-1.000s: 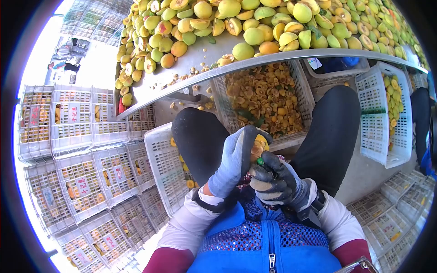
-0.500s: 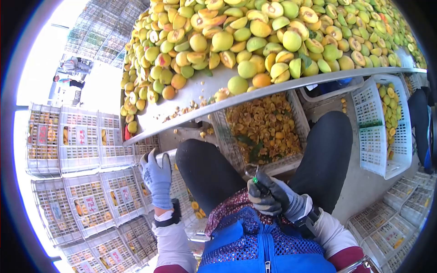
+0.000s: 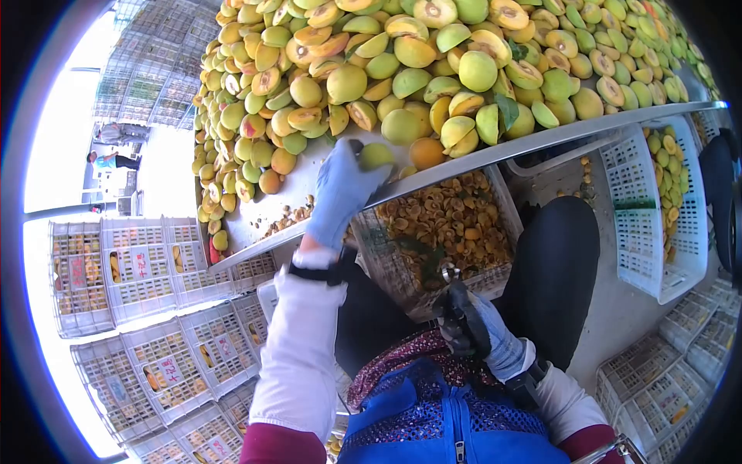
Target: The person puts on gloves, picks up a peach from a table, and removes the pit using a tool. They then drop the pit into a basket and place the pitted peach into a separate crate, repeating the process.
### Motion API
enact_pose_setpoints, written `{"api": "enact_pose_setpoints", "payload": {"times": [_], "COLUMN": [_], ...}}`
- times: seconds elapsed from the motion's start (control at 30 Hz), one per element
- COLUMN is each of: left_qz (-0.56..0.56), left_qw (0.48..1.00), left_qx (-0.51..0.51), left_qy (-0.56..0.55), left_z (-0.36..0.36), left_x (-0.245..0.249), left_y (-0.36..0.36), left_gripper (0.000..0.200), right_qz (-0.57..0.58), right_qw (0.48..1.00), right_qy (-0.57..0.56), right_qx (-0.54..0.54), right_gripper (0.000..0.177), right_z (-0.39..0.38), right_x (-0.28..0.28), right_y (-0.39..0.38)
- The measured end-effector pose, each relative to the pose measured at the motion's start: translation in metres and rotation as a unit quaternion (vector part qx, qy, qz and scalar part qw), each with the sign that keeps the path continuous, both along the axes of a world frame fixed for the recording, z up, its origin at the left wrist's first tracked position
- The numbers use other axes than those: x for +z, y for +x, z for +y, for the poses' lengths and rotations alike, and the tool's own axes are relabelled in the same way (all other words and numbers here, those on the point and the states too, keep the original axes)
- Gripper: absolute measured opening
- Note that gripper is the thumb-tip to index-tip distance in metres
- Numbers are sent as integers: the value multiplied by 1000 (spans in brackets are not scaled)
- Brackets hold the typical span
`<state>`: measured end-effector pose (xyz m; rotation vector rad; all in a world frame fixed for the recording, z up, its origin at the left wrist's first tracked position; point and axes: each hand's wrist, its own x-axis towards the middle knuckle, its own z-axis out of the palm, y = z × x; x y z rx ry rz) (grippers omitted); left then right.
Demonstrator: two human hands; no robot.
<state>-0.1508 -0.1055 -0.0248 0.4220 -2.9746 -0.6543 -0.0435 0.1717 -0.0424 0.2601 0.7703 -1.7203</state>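
At the metal table's near edge, my left hand (image 3: pixel 342 189), in a grey-blue glove, has its fingers and thumb around a yellow-green fruit (image 3: pixel 376 156). Beside that fruit lie an orange fruit (image 3: pixel 427 153) and a large heap of whole and halved fruits (image 3: pixel 402 126). My right hand (image 3: pixel 478 326), in a grey glove with dark fingers, is closed around a small tool with a metal tip (image 3: pixel 450 273). It is held above my lap, near a crate (image 3: pixel 506 213) of small brown-orange pieces under the table.
The metal table edge (image 3: pixel 541 141) crosses above my knees. Stacked fruit crates (image 3: pixel 147 263) stand at the left, more crates (image 3: pixel 657 387) at the lower right. A white basket (image 3: pixel 634 224) of fruit is at the right, beside another person's dark-clothed leg (image 3: pixel 719 193). People stand far off.
My left hand has moved up and right from beside my knee to the table and closed around a fruit. My right hand still holds the tool, now turned slightly. The view has shifted a little.
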Motion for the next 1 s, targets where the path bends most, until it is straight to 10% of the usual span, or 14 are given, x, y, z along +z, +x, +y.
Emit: {"api": "enact_pose_setpoints", "payload": {"times": [0.03,0.13,0.4,0.67,1.0], "left_qz": [64,160,66,37,160], "left_qw": [998,870,989,980,976], "left_qx": [-12,129,61,-128,-96], "left_qy": [-5,448,121,-146,113], "left_z": [2,20,61,143,110], "left_x": [1,18,13,26,-14], "left_y": [17,59,66,-27,47], "left_gripper": [51,34,56,65,38], "right_qz": [-53,19,98,78,-43], "right_qw": [998,993,972,981,985], "right_qy": [-34,-27,101,122,75], "right_qx": [-22,-114,-188,-132,-148], "right_gripper": [51,43,34,34,26], "right_z": [2,-6,-34,-23,7], "right_x": [-1,-5,-30,-50,-30], "right_y": [-2,4,-5,-2,-11]}}
